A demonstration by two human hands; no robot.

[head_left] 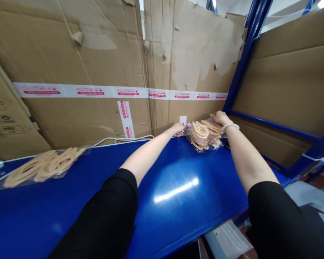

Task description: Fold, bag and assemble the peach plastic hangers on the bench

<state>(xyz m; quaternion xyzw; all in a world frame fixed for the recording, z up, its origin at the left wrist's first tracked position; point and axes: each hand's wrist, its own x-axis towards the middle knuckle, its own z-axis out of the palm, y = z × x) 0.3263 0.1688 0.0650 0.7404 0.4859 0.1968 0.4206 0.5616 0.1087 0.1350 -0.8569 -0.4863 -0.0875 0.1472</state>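
A clear plastic bag of tan rubber rings (pixel 205 133) lies at the far right of the blue shelf (pixel 164 190), against the cardboard wall. My left hand (pixel 178 128) is closed in a pinch on the bag's left end, beside a small white label (pixel 183 119). My right hand (pixel 218 117), with a white bead bracelet on its wrist, rests on the bag's top right with fingers curled over it. Both arms wear black sleeves.
A second clear bag of tan rings (pixel 43 166) lies at the left of the shelf. A white cable (pixel 124 139) runs along the shelf's back edge. Taped cardboard sheets (pixel 97 72) form the back wall. A blue rack post (pixel 245 54) and cardboard panel stand at right.
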